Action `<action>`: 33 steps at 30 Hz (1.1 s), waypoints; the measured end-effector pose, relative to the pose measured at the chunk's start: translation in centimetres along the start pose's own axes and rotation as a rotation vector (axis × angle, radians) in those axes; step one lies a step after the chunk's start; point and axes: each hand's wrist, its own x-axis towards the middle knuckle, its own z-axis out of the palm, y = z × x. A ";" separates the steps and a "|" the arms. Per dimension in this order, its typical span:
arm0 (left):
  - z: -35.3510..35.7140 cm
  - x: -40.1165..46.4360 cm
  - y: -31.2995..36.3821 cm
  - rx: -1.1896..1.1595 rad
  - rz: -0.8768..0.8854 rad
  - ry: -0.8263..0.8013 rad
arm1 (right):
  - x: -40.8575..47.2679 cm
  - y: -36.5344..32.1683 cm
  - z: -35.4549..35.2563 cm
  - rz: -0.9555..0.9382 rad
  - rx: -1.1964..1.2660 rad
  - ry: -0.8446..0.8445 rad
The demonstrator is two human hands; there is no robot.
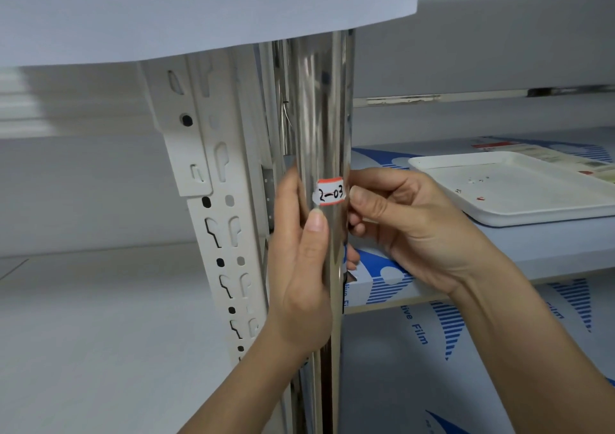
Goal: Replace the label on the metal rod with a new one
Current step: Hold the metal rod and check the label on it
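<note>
Upright rod (319,127) gripped by left hand (301,267) just below label (330,192), right hand (409,224) pinching label's 3 o'clock edge, tray (432,167) at 3 o'clock on shelf.

Single head view: close, facing forward and slightly down at upright metal rod (319,127) beside shelf post (216,200).

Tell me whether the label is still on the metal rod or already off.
On. The label, marked 2-03, sits flat on the metal rod; the right hand has fingertips at its right edge, while the left hand grips the rod below.
</note>
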 end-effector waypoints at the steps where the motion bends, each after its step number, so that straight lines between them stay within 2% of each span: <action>1: 0.0 0.1 0.0 0.029 0.036 -0.011 | 0.1 0.0 -0.1 -0.004 -0.007 -0.002; 5: -0.3 0.2 -0.4 0.098 0.084 -0.027 | 0.0 -0.1 -0.1 -0.008 -0.028 -0.020; 28: 0.0 0.3 -0.5 0.046 0.101 -0.067 | 0.0 0.3 -0.3 -0.068 -0.211 -0.040; 33: -0.2 0.0 -0.6 0.038 0.088 -0.074 | 0.0 0.1 -0.3 -0.059 -0.114 -0.068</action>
